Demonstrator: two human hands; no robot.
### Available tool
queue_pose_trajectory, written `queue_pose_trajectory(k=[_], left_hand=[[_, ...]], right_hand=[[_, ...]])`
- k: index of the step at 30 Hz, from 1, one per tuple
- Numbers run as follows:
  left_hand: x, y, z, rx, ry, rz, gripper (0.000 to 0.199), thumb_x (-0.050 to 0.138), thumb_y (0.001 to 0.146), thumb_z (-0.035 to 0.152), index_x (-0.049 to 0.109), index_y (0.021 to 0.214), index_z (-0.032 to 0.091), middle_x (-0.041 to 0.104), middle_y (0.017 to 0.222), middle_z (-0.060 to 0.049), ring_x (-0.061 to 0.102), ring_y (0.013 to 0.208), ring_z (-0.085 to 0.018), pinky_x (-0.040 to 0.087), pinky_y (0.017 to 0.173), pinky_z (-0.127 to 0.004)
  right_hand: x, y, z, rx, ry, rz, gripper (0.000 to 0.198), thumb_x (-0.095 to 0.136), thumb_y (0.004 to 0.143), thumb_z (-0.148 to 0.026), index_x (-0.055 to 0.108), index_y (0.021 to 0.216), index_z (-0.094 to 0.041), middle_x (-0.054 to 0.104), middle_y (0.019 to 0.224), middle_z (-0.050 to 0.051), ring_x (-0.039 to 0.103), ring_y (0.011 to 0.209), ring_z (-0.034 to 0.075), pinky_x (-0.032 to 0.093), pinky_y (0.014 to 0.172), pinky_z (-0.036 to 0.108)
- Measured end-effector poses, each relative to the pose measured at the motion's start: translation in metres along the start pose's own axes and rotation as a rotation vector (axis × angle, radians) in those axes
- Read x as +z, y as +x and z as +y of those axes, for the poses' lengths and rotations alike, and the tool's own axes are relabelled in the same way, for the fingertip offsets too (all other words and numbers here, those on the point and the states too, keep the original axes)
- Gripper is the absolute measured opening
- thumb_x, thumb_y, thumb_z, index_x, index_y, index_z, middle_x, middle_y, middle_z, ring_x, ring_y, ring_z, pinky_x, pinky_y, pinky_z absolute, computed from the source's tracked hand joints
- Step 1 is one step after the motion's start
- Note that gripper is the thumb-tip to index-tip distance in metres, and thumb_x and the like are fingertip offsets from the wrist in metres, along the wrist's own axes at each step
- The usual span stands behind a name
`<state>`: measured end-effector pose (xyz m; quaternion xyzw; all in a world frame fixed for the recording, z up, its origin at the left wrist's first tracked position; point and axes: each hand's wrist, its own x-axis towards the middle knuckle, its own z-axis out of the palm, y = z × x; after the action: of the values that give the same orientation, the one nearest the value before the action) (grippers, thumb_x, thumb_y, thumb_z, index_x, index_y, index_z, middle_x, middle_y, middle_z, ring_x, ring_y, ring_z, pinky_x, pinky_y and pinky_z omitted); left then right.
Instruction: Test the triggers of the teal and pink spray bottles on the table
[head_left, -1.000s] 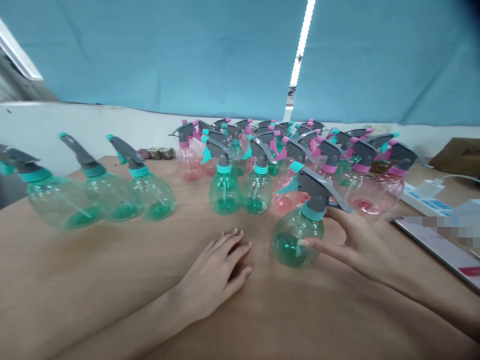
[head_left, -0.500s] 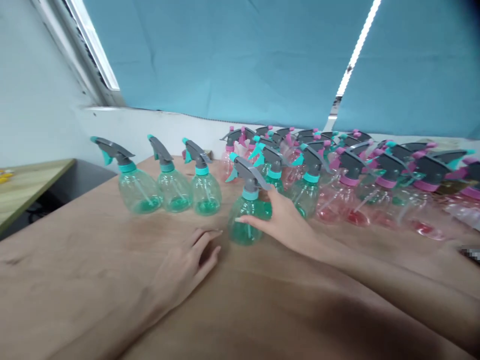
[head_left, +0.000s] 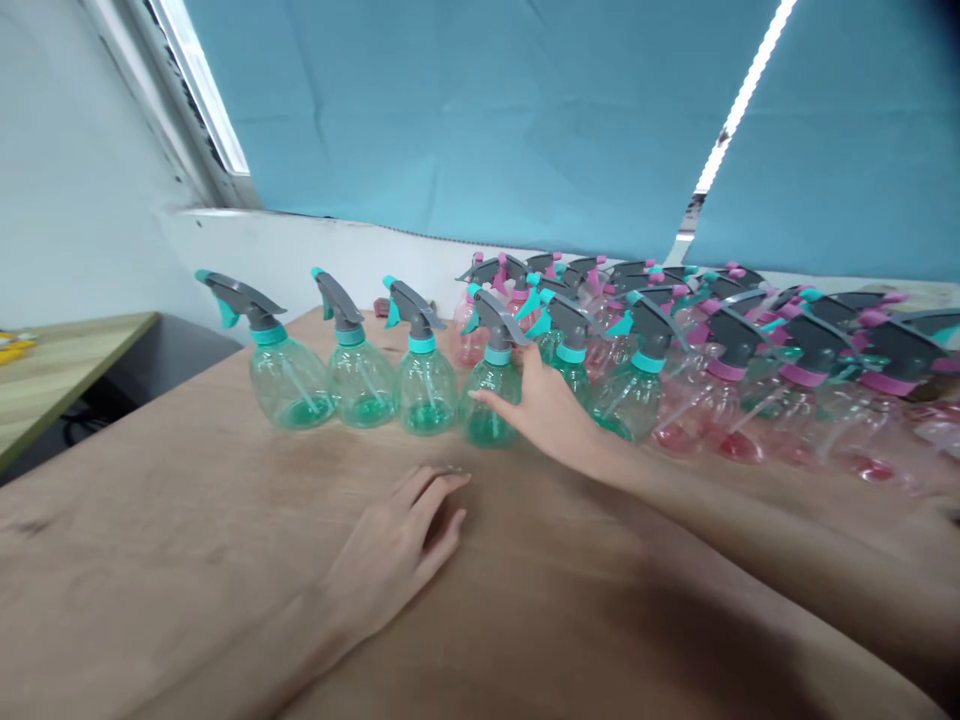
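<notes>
My right hand [head_left: 551,410] grips a green spray bottle [head_left: 489,400] with a grey and teal trigger head, thumb at its near side and the other fingers partly hidden behind it. The bottle stands upright on the wooden table [head_left: 195,560]. To its left, three like bottles stand in a row: a near one [head_left: 426,392], a middle one [head_left: 363,385] and a far-left one [head_left: 291,385]. My left hand [head_left: 401,540] rests on the table in front of the row, fingers loosely bent and apart, holding nothing.
Just right of my right hand stands another green spray bottle [head_left: 626,395]. Beyond it are several pink spray bottles [head_left: 739,410], packed close with green ones. A white wall ledge and blue sheet [head_left: 487,120] rise behind. A second table [head_left: 75,360] lies at far left.
My right hand has pushed the green spray bottle away from me, into line with the three on the left. The view has shifted slightly. My left hand stays loosely open on the table.
</notes>
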<state>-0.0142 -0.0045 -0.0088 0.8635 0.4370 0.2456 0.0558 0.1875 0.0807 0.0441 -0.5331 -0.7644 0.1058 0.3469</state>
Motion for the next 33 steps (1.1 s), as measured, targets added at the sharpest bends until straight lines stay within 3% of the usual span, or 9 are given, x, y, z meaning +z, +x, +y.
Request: queue_pose_trajectory(k=[5, 9, 14, 17, 19, 24, 29, 33], left_hand=[[-0.002, 0.002, 0.003, -0.014, -0.006, -0.029, 0.026, 0.041, 0.095, 0.025, 0.051, 0.119, 0.023, 0.061, 0.113, -0.005, 0.062, 0.101, -0.023, 0.052, 0.084, -0.039], [-0.003, 0.002, 0.005, -0.026, -0.007, -0.039, 0.025, 0.04, 0.095, 0.026, 0.05, 0.118, 0.023, 0.061, 0.113, -0.005, 0.063, 0.099, -0.023, 0.053, 0.082, -0.037], [0.0, 0.001, 0.003, -0.029, 0.001, -0.025, 0.026, 0.041, 0.096, 0.027, 0.048, 0.121, 0.025, 0.06, 0.116, -0.005, 0.062, 0.102, -0.023, 0.052, 0.086, -0.038], [0.0, 0.0, 0.002, -0.032, 0.006, -0.02, 0.026, 0.042, 0.096, 0.028, 0.049, 0.122, 0.025, 0.06, 0.116, -0.004, 0.063, 0.101, -0.023, 0.052, 0.085, -0.038], [-0.001, 0.001, 0.003, -0.031, 0.008, -0.025, 0.026, 0.042, 0.096, 0.028, 0.05, 0.121, 0.025, 0.061, 0.116, -0.004, 0.064, 0.1, -0.023, 0.053, 0.084, -0.037], [-0.004, 0.002, 0.006, -0.025, 0.026, -0.027, 0.026, 0.043, 0.096, 0.029, 0.051, 0.121, 0.027, 0.061, 0.117, -0.003, 0.063, 0.103, -0.024, 0.053, 0.085, -0.038], [-0.005, 0.0, 0.008, -0.004, 0.04, 0.009, 0.027, 0.045, 0.095, 0.031, 0.05, 0.121, 0.029, 0.063, 0.116, -0.001, 0.063, 0.104, -0.023, 0.051, 0.089, -0.038], [-0.008, 0.001, 0.016, 0.028, 0.055, 0.032, 0.025, 0.044, 0.095, 0.031, 0.05, 0.119, 0.029, 0.064, 0.112, -0.001, 0.065, 0.099, -0.022, 0.052, 0.086, -0.036]], right_hand=[[0.002, 0.006, -0.002, -0.001, -0.006, -0.011, 0.06, 0.054, 0.084, -0.044, 0.039, 0.124, -0.001, 0.065, 0.102, 0.024, 0.066, 0.087, 0.032, 0.049, 0.07, 0.041], [0.001, 0.005, -0.003, -0.03, 0.007, 0.022, 0.063, 0.058, 0.083, -0.039, 0.037, 0.128, 0.0, 0.062, 0.114, 0.026, 0.063, 0.102, 0.034, 0.05, 0.078, 0.042], [-0.02, -0.02, 0.001, -0.11, 0.003, 0.072, 0.052, 0.059, 0.085, -0.035, 0.044, 0.128, -0.011, 0.056, 0.132, 0.015, 0.056, 0.117, 0.026, 0.046, 0.095, 0.04], [-0.043, -0.04, 0.012, -0.108, -0.01, 0.099, 0.027, 0.055, 0.088, -0.034, 0.059, 0.109, -0.018, 0.07, 0.105, 0.006, 0.067, 0.088, 0.019, 0.054, 0.076, 0.033], [-0.058, -0.049, 0.024, -0.084, -0.036, 0.115, 0.022, 0.053, 0.089, -0.035, 0.063, 0.1, -0.019, 0.071, 0.096, 0.004, 0.068, 0.078, 0.017, 0.053, 0.067, 0.031], [-0.075, -0.048, 0.049, 0.05, -0.116, 0.13, 0.039, 0.058, 0.084, -0.046, 0.062, 0.107, -0.015, 0.072, 0.097, 0.01, 0.065, 0.066, 0.021, 0.05, 0.07, 0.041], [-0.063, -0.027, 0.049, 0.142, -0.118, 0.081, 0.069, 0.056, 0.079, -0.059, 0.049, 0.128, -0.011, 0.069, 0.102, 0.015, 0.066, 0.081, 0.028, 0.05, 0.072, 0.043], [-0.05, -0.013, 0.048, 0.161, -0.128, 0.045, 0.064, 0.055, 0.078, -0.061, 0.051, 0.12, -0.012, 0.068, 0.092, 0.013, 0.065, 0.083, 0.032, 0.048, 0.062, 0.04]])
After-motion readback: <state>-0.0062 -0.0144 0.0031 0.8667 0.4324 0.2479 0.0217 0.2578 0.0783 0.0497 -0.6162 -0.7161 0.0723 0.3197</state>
